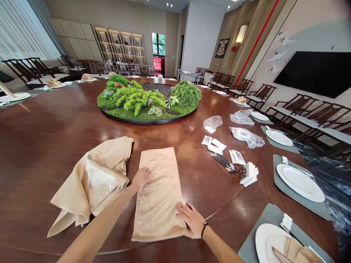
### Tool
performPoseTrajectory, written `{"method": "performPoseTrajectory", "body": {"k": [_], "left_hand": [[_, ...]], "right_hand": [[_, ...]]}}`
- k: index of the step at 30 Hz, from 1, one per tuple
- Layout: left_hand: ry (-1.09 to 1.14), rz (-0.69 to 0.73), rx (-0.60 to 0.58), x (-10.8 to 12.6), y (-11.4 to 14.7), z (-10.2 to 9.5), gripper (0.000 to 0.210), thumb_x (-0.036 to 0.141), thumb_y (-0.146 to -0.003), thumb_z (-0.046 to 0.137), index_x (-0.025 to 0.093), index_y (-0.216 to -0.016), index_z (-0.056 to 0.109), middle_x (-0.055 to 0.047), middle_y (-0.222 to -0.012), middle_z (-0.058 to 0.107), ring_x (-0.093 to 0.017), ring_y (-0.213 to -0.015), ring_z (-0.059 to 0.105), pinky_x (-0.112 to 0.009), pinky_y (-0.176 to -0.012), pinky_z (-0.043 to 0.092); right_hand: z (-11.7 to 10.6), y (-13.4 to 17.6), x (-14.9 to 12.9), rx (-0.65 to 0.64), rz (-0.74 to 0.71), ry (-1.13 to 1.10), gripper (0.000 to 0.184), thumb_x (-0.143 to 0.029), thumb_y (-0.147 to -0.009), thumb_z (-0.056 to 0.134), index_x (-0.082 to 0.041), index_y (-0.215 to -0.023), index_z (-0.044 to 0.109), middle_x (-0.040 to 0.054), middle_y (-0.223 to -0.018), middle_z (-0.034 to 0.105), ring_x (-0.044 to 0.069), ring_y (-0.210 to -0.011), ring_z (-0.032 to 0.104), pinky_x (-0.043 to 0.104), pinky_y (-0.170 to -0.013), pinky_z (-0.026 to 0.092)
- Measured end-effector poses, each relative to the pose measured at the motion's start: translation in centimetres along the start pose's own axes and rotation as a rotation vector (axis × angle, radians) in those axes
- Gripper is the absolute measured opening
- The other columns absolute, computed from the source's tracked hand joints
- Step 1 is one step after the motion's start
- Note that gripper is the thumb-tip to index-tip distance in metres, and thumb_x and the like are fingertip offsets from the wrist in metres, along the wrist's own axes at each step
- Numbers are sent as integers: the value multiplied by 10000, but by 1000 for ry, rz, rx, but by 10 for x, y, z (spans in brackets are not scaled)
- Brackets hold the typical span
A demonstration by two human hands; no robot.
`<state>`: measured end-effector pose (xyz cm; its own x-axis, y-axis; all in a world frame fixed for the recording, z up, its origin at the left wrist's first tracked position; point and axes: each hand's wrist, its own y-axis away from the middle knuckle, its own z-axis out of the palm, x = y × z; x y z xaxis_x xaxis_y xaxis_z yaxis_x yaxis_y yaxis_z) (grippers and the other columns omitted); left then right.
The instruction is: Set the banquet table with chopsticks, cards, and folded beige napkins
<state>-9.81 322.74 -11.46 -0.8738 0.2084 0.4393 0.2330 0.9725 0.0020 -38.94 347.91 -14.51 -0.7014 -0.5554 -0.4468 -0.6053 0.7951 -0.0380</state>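
Folded gold cloth [160, 199] lies flat in front of you on the brown table [38, 153], a long rectangle with its far end pointing toward the middle. Your left hand [142, 178] rests on its left side, above the midpoint, the fingers laid on the fabric; whether that grip is pinching any layer, you cannot tell from here. Your right hand [193, 221] is at the right edge near the close corner, its fingers reaching over onto the cloth; the thumb is not clear, so you cannot tell whether this grip is clamped on the edge or only pressing it. You have a black band [204, 231] on that wrist.

Just left of the cloth, partly behind your left forearm, sits a loose heap of gold cloths [94, 175], its layered edges facing right. To the right are small white packets [237, 157], a bundle of dark chopsticks [222, 162] with pale ends, and a holder with white paper napkins [249, 174]. Beyond the packets lie crumpled clear plastic bags [242, 117].

Farther right, grey placemats [282, 184] with white plates [286, 168] line the rim; the nearest plate carries a gold napkin [298, 250]. Past your cloth, a round green centrepiece [149, 104] of moss and small trees fills the middle. Dark wooden chairs [293, 109] stand along the right-hand wall, below a black screen [315, 73].
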Motion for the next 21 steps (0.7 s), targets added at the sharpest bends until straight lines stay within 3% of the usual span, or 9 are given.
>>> {"method": "performPoseTrajectory", "body": {"k": [3, 7, 12, 17, 21], "left_hand": [[7, -98, 39, 7, -75, 17, 380, 419, -882, 406, 170, -1042, 644, -159, -1132, 611, -292, -1087, 532, -406, -918, 418], [25, -267, 118, 5, -125, 45, 426, 454, -816, 500, 130, -1066, 618, -251, -1226, 517, -409, -1155, 449, -498, -856, 425], [110, -328, 148, -11, -148, 58, 267, 410, -809, 503, 182, -853, 636, -176, -1104, 610, -357, -1095, 521, -424, -850, 435], [212, -316, 155, -51, -153, 44, 203, 407, -780, 531, 216, -815, 589, -45, -844, 677, -219, -831, 630, -309, -758, 454], [265, -302, 172, -80, -147, 32, 206, 424, -745, 555, 219, -756, 568, -19, -750, 670, -199, -751, 629, -305, -720, 464]], "right_hand": [[7, -2, 7, 27, 16, -7, 594, -396, -771, 562, -195, -1323, 475, 144, -1455, 419, 289, -1408, 287, 494, -1158, 143], [18, 4, 18, 21, -20, 42, 572, -405, -844, 541, -202, -1369, 436, 120, -1453, 437, 257, -1404, 308, 453, -1170, 187], [21, 9, 23, 79, -152, 164, 461, -368, -921, 492, -296, -1374, 444, 40, -1456, 447, 206, -1395, 331, 426, -1179, 191], [22, 11, 17, 160, -260, 258, 384, -393, -943, 495, -316, -1319, 517, -12, -1432, 480, 192, -1412, 294, 439, -1194, 133], [17, 12, 12, 168, -294, 259, 319, -351, -946, 522, -295, -1258, 563, 3, -1366, 551, 174, -1385, 348, 433, -1181, 203]]}}
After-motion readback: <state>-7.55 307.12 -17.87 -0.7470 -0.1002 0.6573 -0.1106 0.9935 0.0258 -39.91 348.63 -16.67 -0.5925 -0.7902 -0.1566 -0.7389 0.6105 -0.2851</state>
